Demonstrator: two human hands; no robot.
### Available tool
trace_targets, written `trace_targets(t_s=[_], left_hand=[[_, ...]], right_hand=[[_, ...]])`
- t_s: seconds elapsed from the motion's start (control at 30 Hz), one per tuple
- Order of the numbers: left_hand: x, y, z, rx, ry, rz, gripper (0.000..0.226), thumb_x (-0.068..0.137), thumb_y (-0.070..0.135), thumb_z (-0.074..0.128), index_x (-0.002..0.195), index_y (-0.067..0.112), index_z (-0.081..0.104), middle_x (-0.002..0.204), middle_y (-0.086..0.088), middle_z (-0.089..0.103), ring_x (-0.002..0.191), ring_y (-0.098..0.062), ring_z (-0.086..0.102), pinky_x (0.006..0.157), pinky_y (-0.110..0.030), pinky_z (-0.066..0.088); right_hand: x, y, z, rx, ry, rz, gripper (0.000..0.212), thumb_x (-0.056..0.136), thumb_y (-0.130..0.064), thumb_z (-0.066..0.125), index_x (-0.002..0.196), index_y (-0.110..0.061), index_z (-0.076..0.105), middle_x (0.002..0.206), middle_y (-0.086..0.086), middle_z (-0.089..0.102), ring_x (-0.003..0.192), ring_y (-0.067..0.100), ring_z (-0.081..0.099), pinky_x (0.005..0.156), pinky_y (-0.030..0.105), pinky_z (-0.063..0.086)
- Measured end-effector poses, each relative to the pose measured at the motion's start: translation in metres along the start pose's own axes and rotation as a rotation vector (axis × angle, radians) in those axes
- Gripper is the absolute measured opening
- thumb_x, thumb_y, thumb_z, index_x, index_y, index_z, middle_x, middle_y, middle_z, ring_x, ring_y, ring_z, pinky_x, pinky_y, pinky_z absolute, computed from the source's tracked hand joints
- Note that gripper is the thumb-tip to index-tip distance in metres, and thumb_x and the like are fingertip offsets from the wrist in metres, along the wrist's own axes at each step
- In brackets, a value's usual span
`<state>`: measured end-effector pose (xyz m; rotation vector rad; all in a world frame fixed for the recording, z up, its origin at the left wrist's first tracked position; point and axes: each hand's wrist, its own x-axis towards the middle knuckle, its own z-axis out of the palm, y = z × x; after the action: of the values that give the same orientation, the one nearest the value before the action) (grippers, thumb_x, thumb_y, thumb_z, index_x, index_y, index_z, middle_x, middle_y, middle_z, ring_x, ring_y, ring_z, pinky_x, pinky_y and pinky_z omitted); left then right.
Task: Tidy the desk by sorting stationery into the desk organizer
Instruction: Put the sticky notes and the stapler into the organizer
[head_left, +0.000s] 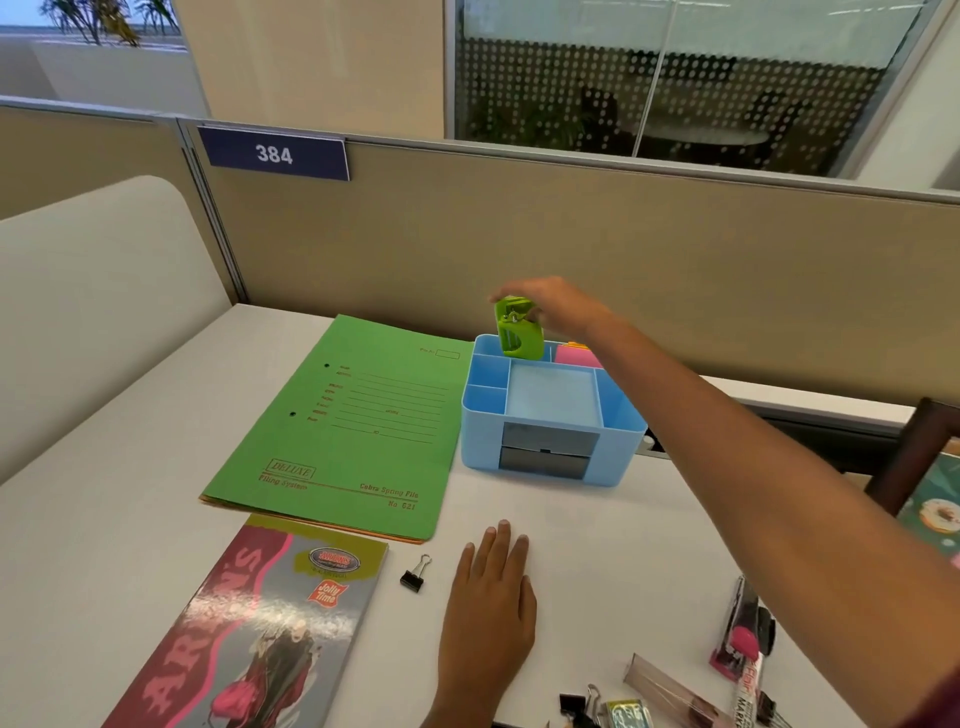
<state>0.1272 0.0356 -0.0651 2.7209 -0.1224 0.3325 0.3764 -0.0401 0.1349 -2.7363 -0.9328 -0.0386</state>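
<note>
An office: cubicle partition (571, 249), number plate 384 (275, 154), desk (104, 493).

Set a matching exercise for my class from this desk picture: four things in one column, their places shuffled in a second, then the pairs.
1 stapler
2 folder
3 lone clip
4 pink notes

A in the organizer, back right compartment
B held in the right hand over the organizer
C flat on the desk, left of the organizer
D on the desk, just left of the left hand

Pairs: 1-B, 2-C, 3-D, 4-A
</note>
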Motion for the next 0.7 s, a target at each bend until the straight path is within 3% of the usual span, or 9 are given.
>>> trace_targets(t_s=[0.1, 0.17, 0.3, 0.43, 0.6, 0.7], left_hand=[[0.0, 0.0, 0.001, -0.007, -0.007, -0.009, 0.05, 0.097, 0.03, 0.001, 0.118, 0.018, 0.045, 0.12, -0.006, 0.065, 0.107, -0.021, 0.064, 0.102, -0.028, 0.025], [0.0, 0.001, 0.001, -0.02, -0.01, -0.015, 0.048, 0.097, 0.029, 0.003, 0.118, 0.018, 0.045, 0.12, -0.006, 0.064, 0.108, -0.021, 0.063, 0.105, -0.025, 0.019], [-0.003, 0.001, 0.003, -0.051, 0.025, 0.028, 0.036, 0.085, 0.025, 0.034, 0.118, 0.019, 0.046, 0.121, -0.005, 0.064, 0.108, -0.02, 0.063, 0.106, -0.026, 0.017], [-0.002, -0.001, 0.004, -0.055, 0.03, 0.032, 0.041, 0.079, 0.028, 0.037, 0.118, 0.019, 0.045, 0.122, -0.005, 0.064, 0.109, -0.019, 0.063, 0.106, -0.023, 0.012], [-0.001, -0.001, 0.006, -0.033, 0.048, 0.046, 0.041, 0.079, 0.027, 0.038, 0.116, 0.019, 0.054, 0.121, -0.004, 0.064, 0.109, -0.019, 0.063, 0.1, -0.029, 0.033], [0.001, 0.001, 0.002, -0.019, 0.025, 0.044, 0.043, 0.079, 0.028, 0.038, 0.111, 0.019, 0.065, 0.12, -0.003, 0.065, 0.107, -0.017, 0.064, 0.091, -0.031, 0.049]], right_hand=[[0.006, -0.001, 0.008, 0.092, 0.043, 0.044, 0.045, 0.086, 0.009, 0.047, 0.124, -0.013, 0.054, 0.126, 0.015, 0.057, 0.11, 0.03, 0.054, 0.087, 0.03, 0.043], [0.01, 0.002, 0.015, 0.14, 0.073, 0.058, 0.044, 0.083, 0.01, 0.049, 0.121, -0.011, 0.057, 0.123, 0.015, 0.059, 0.108, 0.029, 0.056, 0.088, 0.032, 0.043], [0.012, 0.009, 0.029, 0.224, 0.141, 0.094, 0.045, 0.077, 0.014, 0.049, 0.114, -0.008, 0.06, 0.118, 0.017, 0.061, 0.107, 0.03, 0.056, 0.092, 0.037, 0.045], [0.001, 0.014, 0.045, 0.307, 0.202, 0.199, 0.044, 0.08, 0.012, 0.049, 0.118, -0.008, 0.057, 0.122, 0.016, 0.058, 0.11, 0.031, 0.053, 0.09, 0.031, 0.041], [-0.011, 0.017, 0.065, 0.218, 0.151, 0.211, 0.045, 0.086, 0.012, 0.04, 0.123, -0.008, 0.054, 0.128, 0.016, 0.054, 0.114, 0.032, 0.05, 0.091, 0.031, 0.04], [-0.016, 0.015, 0.068, 0.181, 0.17, 0.25, 0.039, 0.092, 0.002, 0.035, 0.126, -0.006, 0.051, 0.13, 0.017, 0.053, 0.116, 0.033, 0.049, 0.094, 0.036, 0.04]])
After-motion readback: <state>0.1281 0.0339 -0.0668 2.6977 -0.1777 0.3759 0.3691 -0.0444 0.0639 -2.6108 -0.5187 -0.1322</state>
